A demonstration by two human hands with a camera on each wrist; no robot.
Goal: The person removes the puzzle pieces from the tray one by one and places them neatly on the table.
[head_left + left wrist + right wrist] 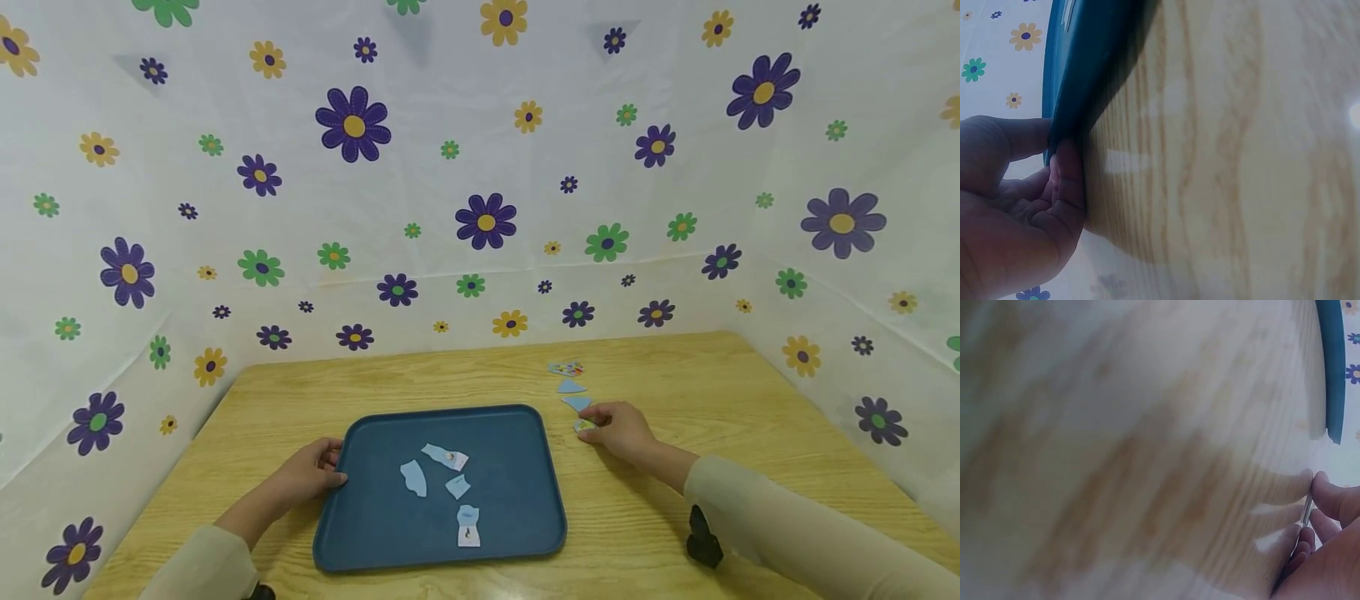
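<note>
My left hand [303, 473] grips the left rim of a dark blue tray [510, 533]; in the left wrist view the thumb lies on one side of the rim and the fingers curl on the other. Right of the tray, my right hand [621, 431] pinches a small flat puzzle piece [582, 426] with some green and yellow print, low over the table. The right wrist view shows this puzzle piece [1307, 509] edge-on between thumb and fingers. Lying in the tray are several light blue puzzle pieces, among them a curved piece [413, 479] and a long piece [446, 456].
Beyond the right hand, two light blue pieces [572, 387] and a multicoloured piece [566, 368] lie in a row on the wooden table [360, 385]. A white flower-print cloth [420, 175] hangs around the table's back and sides.
</note>
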